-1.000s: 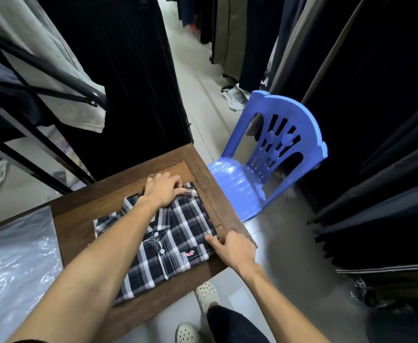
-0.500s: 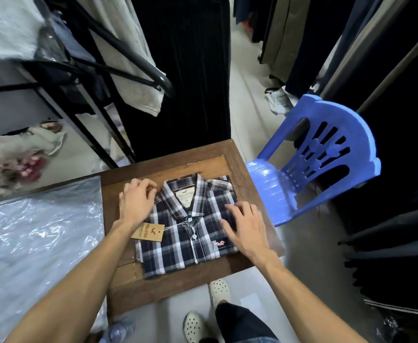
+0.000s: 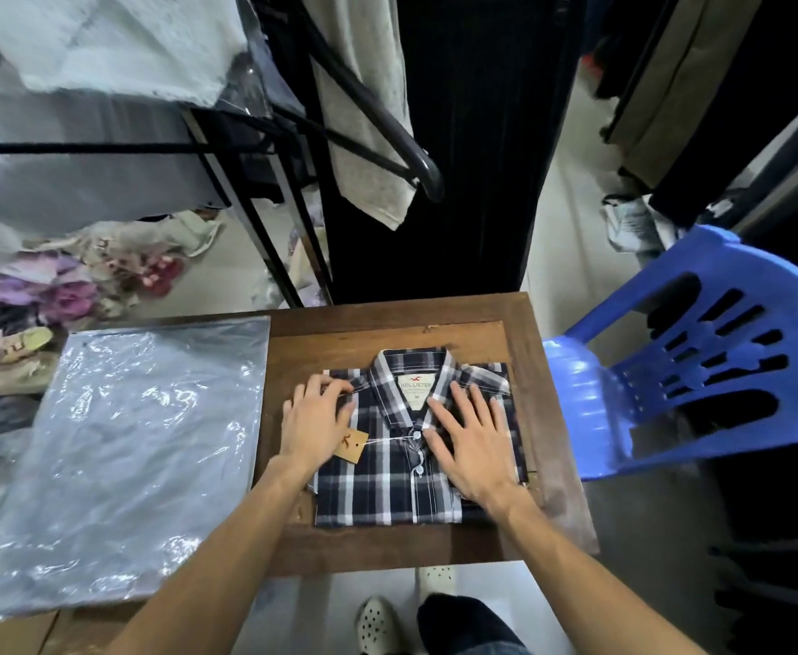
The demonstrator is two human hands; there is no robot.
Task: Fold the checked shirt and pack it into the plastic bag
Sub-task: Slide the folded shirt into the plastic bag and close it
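The checked shirt (image 3: 387,484), dark blue and white, lies folded into a rectangle on the small wooden table (image 3: 387,546), collar at the far side and a brown tag on a string at its left. My left hand (image 3: 316,418) rests at the shirt's left edge, fingertips curled on the shoulder fold. My right hand (image 3: 472,442) lies flat with fingers spread on the shirt's right half, below the collar. The clear plastic bag (image 3: 127,456) lies flat to the left of the shirt, partly over the table's left edge.
A blue plastic chair (image 3: 680,361) stands close to the table's right side. A black clothes rack (image 3: 293,219) with hanging garments rises behind the table. Piled clothes (image 3: 33,300) lie on the floor at left. My feet (image 3: 378,621) are under the near edge.
The view has swung left and closer. The shirt now lies square with its collar away from me. My right hand moved from the shirt's right edge onto its front; my left hand stayed at the left edge.
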